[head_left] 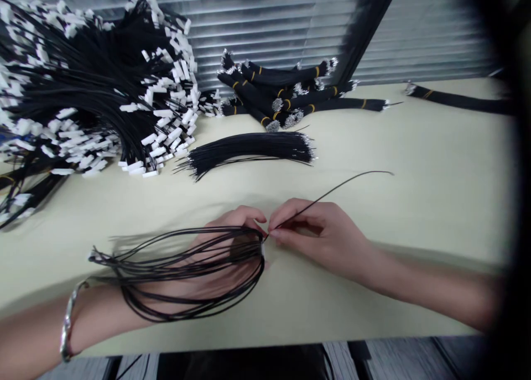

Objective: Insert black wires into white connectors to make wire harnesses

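Observation:
My left hand (pixel 224 247) is closed around a black wire harness (pixel 186 266), whose looped wires spread back over the wrist. A small white connector (pixel 263 249) shows at the fingertips of this hand. Between thumb and forefinger, my right hand (pixel 317 228) pinches a single black wire (pixel 338 187) close to its end, right beside the connector. The wire's free end curves up and away to the right. Whether its tip is inside the connector, I cannot tell. Just beyond both hands lies a loose bundle of black wires (pixel 253 150) with bare metal ends.
At the back left rises a big pile of black wires with white connectors (pixel 112 87). Several wire bundles tied with yellow bands (pixel 286 92) are stacked by the window blinds (pixel 265 26). One more tied bundle (pixel 460 99) lies far right on the pale table (pixel 435 203).

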Motion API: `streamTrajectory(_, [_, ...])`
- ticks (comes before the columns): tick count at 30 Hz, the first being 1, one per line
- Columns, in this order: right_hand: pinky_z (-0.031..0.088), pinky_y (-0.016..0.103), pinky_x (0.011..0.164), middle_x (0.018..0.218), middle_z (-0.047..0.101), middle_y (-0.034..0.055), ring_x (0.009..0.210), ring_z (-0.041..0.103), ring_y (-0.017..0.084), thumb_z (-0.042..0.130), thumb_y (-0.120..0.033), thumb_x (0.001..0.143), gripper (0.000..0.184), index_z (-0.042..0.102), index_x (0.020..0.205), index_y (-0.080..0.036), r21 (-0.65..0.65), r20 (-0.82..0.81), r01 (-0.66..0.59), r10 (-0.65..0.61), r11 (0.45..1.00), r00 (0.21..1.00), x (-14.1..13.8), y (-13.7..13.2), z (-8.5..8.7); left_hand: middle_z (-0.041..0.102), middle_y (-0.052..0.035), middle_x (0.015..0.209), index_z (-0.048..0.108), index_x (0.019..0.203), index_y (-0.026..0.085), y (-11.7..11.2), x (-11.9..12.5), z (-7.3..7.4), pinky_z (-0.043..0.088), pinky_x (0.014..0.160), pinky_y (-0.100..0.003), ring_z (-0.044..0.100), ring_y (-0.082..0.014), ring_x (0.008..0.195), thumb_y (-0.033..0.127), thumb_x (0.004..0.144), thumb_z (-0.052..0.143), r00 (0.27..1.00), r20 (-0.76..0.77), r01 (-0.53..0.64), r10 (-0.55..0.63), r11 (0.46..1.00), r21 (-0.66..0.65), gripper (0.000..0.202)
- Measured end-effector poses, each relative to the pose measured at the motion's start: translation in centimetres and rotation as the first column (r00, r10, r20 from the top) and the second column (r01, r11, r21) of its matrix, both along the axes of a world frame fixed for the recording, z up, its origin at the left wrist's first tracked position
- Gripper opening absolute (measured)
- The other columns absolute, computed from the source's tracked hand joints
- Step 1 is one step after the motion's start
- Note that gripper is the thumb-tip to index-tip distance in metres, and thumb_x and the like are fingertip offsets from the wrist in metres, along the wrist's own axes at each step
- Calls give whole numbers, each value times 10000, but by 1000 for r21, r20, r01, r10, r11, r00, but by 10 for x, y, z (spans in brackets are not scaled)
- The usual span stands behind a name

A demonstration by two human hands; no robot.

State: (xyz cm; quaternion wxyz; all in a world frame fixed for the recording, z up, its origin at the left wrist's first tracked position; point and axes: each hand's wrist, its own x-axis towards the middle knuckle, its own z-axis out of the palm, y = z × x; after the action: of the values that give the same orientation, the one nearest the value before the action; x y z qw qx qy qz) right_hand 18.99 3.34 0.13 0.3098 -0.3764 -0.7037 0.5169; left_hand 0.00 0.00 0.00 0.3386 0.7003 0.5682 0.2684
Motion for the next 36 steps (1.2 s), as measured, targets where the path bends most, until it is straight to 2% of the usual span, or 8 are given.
streamTrajectory(2, [485,213,712,853,652,-16,784,614,109,611,-216,828,36,646,830,-209,77,24,-7,5,997,1000,-1,-1,1,658,89,808,549,1009,330,0,-1,0,474,576,-210,608,-125,656,236,577,760,999,43,16,-16,1000,-6,490])
streamTrajectory(7, [470,210,717,881,652,-30,791,604,98,598,-178,835,68,645,865,-216,209,114,-17,-7,978,993,-2,-2,2,648,106,796,556,1017,328,0,-1,1,446,583,-181,588,-92,618,161,576,750,995,101,9,-8,1000,-12,510])
streamTrajectory(12, [466,217,687,864,657,-39,757,603,96,588,-203,855,61,646,856,-220,260,197,-28,-25,965,980,-2,-2,0,648,113,783,578,1017,346,-1,0,2,422,561,-180,566,-86,586,172,570,748,997,80,-14,16,1000,-18,508])
streamTrajectory(19, [476,252,773,902,658,-11,856,613,129,528,-185,896,106,628,893,-220,414,223,-38,-61,910,973,-1,-3,-5,664,107,833,574,1038,365,-1,0,2,435,584,-203,584,-109,620,189,568,755,999,44,-28,30,998,-48,534])
streamTrajectory(24, [490,259,793,924,658,2,871,615,136,513,-151,898,122,618,915,-210,456,224,-69,-39,887,974,-2,-3,-6,666,98,856,580,1026,354,0,1,5,446,607,-215,606,-126,675,212,574,754,999,43,-28,31,998,-61,505])
streamTrajectory(32, [478,287,809,893,651,66,862,591,163,499,-167,908,132,625,926,-130,568,233,-126,-13,813,972,-1,-4,-5,653,93,790,588,1021,307,0,2,8,433,567,-188,566,-94,592,188,599,725,998,54,-9,10,1000,-29,459])
streamTrajectory(34, [476,281,779,866,648,53,833,591,158,525,-187,900,113,627,909,-138,556,244,-129,-13,821,970,-1,-5,-4,659,88,807,586,1028,309,0,1,7,436,565,-189,564,-93,587,189,594,737,998,58,-14,16,999,-34,475])
streamTrajectory(36, [473,266,736,837,646,31,794,596,146,565,-204,879,78,630,879,-161,508,250,-103,-31,855,968,-1,-4,-4,658,88,812,583,1030,318,1,1,5,443,569,-192,566,-94,587,200,582,758,998,64,-23,26,999,-44,496])
